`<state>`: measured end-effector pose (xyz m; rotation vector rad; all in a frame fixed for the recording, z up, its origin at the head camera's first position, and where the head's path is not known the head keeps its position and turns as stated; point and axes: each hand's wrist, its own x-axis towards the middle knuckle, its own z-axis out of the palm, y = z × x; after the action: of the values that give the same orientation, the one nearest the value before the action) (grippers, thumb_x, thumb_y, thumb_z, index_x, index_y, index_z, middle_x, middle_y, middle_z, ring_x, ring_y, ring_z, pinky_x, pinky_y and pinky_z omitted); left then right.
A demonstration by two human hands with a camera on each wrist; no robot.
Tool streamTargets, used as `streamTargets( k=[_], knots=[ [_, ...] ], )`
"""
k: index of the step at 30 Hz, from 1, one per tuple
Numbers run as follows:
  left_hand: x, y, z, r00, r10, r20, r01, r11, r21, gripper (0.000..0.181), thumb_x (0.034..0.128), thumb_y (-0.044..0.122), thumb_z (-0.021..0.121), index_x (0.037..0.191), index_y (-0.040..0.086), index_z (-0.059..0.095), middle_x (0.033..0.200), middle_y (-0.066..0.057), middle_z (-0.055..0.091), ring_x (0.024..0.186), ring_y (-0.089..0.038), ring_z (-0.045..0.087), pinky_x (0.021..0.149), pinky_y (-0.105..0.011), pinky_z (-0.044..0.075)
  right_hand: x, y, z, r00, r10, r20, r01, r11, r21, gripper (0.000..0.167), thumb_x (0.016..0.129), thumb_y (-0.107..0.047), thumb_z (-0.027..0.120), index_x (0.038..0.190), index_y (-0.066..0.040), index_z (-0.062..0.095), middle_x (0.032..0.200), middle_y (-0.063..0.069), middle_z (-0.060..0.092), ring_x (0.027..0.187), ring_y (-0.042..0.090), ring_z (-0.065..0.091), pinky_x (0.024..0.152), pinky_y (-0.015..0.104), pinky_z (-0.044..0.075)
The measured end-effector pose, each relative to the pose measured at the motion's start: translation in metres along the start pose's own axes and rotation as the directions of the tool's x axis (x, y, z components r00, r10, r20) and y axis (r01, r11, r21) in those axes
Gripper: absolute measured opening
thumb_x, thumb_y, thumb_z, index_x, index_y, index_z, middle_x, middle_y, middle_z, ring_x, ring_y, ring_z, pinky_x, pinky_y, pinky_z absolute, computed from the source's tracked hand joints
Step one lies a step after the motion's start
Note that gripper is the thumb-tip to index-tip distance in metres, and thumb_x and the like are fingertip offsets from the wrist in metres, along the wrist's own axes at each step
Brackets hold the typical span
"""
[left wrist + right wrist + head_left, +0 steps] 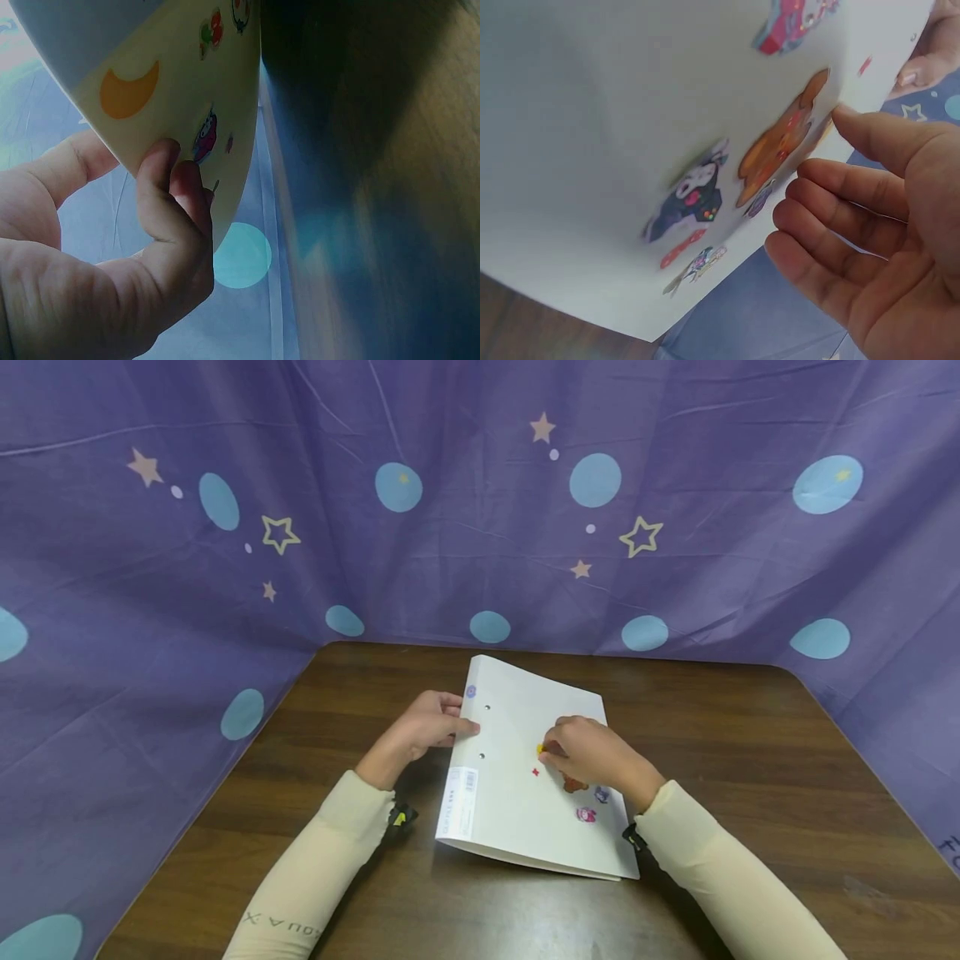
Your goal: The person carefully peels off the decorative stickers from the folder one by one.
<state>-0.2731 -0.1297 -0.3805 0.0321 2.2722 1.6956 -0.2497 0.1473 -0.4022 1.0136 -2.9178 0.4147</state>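
A white file folder [525, 727] stands tilted on the table, its spine to the left. My left hand [435, 722] grips the spine edge, thumb on the front and fingers behind. In the left wrist view an orange crescent sticker [129, 94] and several others show on the folder beside those fingers. My right hand [592, 750] holds a small yellow sticker [540, 749] at the cover between thumb and index finger, the other fingers bent. Near it are a brown bear sticker [780, 142], a dark character sticker [694, 195] and a pink one [587, 814].
The folder rests on a brown wooden table [750, 777]. A purple curtain [480, 568] with stars and blue dots hangs behind and beside it. A white label [457, 802] sits low on the spine, below two metal rivets [482, 756].
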Motion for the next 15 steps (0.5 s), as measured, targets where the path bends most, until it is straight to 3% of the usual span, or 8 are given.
streamTargets(
  k=[15],
  knots=[
    [-0.001, 0.001, 0.002, 1.0, 0.015, 0.012, -0.015, 1.0, 0.002, 0.052, 0.0861, -0.004, 0.077, 0.133, -0.01, 0.054, 0.113, -0.021, 0.067, 0.09, -0.026, 0.07, 0.08, -0.041, 0.061, 0.005, -0.014, 0.003, 0.997, 0.054, 0.052, -0.048, 0.993, -0.107, 0.014, 0.099, -0.024, 0.069, 0.088, -0.016, 0.072, 0.083, -0.005, 0.059, 0.078, 0.011, 0.055, 0.072, 0.035, 0.051]
  ],
)
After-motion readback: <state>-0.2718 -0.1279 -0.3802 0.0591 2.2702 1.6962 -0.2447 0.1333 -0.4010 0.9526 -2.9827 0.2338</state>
